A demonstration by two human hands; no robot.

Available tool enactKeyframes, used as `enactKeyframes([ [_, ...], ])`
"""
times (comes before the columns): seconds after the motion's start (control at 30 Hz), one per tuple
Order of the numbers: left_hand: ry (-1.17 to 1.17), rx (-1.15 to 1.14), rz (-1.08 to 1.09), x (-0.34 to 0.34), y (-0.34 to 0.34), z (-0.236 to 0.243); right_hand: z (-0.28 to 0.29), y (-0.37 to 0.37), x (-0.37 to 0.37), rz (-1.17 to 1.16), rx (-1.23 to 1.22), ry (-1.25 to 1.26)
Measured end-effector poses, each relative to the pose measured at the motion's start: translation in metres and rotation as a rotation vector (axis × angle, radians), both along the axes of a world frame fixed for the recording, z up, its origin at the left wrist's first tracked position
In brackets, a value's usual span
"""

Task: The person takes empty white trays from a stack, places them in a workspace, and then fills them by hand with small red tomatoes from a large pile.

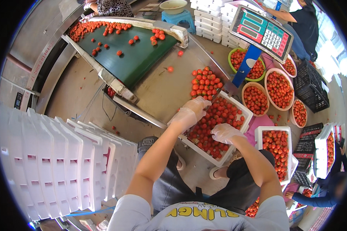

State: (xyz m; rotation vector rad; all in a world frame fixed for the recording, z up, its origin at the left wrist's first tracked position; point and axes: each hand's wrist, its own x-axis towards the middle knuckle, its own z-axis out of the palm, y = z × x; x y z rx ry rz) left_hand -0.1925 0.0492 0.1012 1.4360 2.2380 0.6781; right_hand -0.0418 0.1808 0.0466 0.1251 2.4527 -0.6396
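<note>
Both my hands wear thin clear plastic gloves. My left hand (193, 111) is at the lip of the metal chute, beside a heap of small red tomatoes (205, 81), its fingers stretched forward and no tomato visible in them. Just below, a white plastic crate (246, 109) holds many tomatoes (214, 133). Over these tomatoes my right hand (225, 134) is open, fingers slightly bent and pointing left; its fingertips are partly hidden. A few single tomatoes lie farther up the metal chute (154, 98).
A green conveyor belt (131, 57) carries tomatoes at upper left. White crates (58, 161) are stacked at left. A scale display (261, 32) stands at upper right, near tubs of tomatoes (279, 88). Another filled white crate (274, 150) sits at right. Other people are at the edges.
</note>
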Motion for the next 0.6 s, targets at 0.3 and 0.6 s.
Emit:
enactKeyframes([
  [0.3, 0.012, -0.028, 0.306, -0.037, -0.021, -0.026, 0.0, 0.008, 0.0, 0.087, 0.057, -0.013],
  [0.6, 0.02, -0.208, 0.363, -0.033, -0.037, 0.014, 0.009, 0.031, -0.015, -0.391, 0.055, 0.589],
])
